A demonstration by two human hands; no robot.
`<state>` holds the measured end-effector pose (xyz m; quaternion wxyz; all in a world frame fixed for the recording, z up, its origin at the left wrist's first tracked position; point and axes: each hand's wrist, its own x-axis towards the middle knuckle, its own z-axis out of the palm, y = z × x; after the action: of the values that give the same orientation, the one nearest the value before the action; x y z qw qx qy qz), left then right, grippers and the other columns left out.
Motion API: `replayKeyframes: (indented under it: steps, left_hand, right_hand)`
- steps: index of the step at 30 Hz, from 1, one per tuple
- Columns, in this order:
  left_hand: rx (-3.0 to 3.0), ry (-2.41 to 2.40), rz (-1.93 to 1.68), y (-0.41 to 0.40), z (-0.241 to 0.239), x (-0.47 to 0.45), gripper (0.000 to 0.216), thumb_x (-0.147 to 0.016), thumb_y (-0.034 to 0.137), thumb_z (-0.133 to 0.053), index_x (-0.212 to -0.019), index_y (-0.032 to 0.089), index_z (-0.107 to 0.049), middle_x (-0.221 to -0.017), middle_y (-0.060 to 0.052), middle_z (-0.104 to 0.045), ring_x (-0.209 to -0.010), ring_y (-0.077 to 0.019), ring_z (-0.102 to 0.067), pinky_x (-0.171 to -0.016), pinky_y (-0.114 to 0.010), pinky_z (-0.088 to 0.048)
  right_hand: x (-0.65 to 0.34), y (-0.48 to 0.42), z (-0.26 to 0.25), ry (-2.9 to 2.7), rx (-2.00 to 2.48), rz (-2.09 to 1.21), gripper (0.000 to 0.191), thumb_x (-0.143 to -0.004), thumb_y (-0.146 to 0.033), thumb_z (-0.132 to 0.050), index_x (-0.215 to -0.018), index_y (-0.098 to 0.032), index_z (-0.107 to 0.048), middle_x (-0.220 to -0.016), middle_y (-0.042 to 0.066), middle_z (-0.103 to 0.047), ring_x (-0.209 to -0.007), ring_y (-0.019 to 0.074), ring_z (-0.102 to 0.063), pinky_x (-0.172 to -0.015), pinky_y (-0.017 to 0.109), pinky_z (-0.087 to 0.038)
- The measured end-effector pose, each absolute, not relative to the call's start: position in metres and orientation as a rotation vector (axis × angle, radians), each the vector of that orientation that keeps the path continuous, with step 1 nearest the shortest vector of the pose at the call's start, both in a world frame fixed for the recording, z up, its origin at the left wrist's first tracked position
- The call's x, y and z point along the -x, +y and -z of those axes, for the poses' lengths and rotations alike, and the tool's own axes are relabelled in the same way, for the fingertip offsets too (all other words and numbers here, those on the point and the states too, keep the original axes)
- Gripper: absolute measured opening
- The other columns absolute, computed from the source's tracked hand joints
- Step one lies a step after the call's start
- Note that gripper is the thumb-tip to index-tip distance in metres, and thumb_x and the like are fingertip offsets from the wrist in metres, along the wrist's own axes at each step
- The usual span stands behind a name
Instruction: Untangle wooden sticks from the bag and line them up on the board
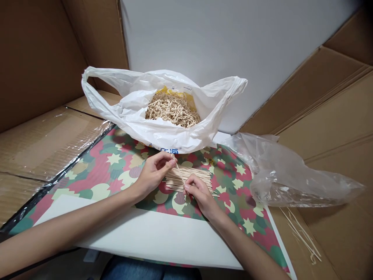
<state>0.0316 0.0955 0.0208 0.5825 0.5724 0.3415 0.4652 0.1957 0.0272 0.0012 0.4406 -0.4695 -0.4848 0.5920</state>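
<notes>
A flat pile of thin wooden sticks (194, 175) lies on a mat printed with red and green stars (110, 167). My left hand (154, 172) is at the pile's left end, fingers pinched on the tip of one stick that slants up from the pile. My right hand (201, 194) is at the pile's near side, fingers pinched on the other end of that stick. Behind the pile stands an open white plastic bag (163, 112) full of short tan sticks (171, 109).
A crumpled clear plastic bag (285, 175) lies to the right. A few loose sticks (303, 235) rest on the cardboard at the lower right. A white sheet (140, 231) covers the mat's near edge. Cardboard walls (37, 58) surround the work area.
</notes>
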Motion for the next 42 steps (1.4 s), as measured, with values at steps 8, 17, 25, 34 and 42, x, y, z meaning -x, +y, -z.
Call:
replayKeyframes:
  steps: [8,17,25,34,42]
  left_hand:
    - [-1.310,0.643,-0.826,0.092,-0.019,-0.033,0.019,-0.076,0.031,-0.060,-0.077,0.013,-0.056,-0.074,0.000,-0.054,-0.067,-0.0094,-0.050,-0.059,-0.019,-0.039]
    - [-1.033,0.424,-0.542,0.087,-0.009,-0.039,0.020,-0.073,0.029,-0.064,-0.076,0.011,-0.055,-0.075,-0.003,-0.059,-0.073,-0.0135,-0.057,-0.069,-0.027,-0.044]
    - [-1.111,0.301,-0.538,0.088,0.000,-0.040,0.019,-0.078,0.029,-0.059,-0.078,0.011,-0.054,-0.073,-0.006,-0.062,-0.070,-0.0144,-0.058,-0.067,-0.029,-0.043]
    - [-1.325,0.433,-0.521,0.084,-0.017,-0.040,0.019,-0.081,0.030,-0.055,-0.074,0.012,-0.054,-0.072,-0.005,-0.063,-0.066,-0.0134,-0.058,-0.062,-0.025,-0.045]
    - [-1.715,0.650,-0.437,0.091,-0.010,-0.041,0.027,-0.080,0.039,-0.052,-0.073,0.013,-0.052,-0.059,0.001,-0.055,-0.054,-0.0101,-0.048,-0.049,-0.019,-0.035]
  right_hand:
    - [-0.197,0.028,0.003,-1.123,1.151,-1.387,0.012,-0.080,-0.027,-0.050,-0.072,-0.020,-0.045,-0.065,-0.003,-0.051,-0.060,0.0107,-0.044,-0.055,0.022,-0.032]
    - [-0.198,0.029,0.001,-1.072,1.057,-1.414,0.014,-0.079,-0.027,-0.054,-0.071,-0.019,-0.047,-0.067,-0.002,-0.050,-0.066,0.0109,-0.046,-0.063,0.023,-0.035]
    - [-0.197,0.029,-0.001,-0.928,0.950,-1.691,0.013,-0.079,-0.027,-0.054,-0.072,-0.018,-0.048,-0.061,-0.002,-0.052,-0.057,0.0087,-0.047,-0.057,0.021,-0.036]
    - [-0.195,0.028,-0.003,-0.919,0.916,-1.704,0.011,-0.075,-0.024,-0.050,-0.069,-0.019,-0.042,-0.058,-0.003,-0.051,-0.055,0.0114,-0.050,-0.059,0.027,-0.043]
    - [-0.204,0.025,-0.006,-1.896,1.346,-0.416,0.009,-0.077,-0.022,-0.044,-0.070,-0.020,-0.039,-0.067,0.000,-0.049,-0.065,0.0131,-0.048,-0.061,0.025,-0.039]
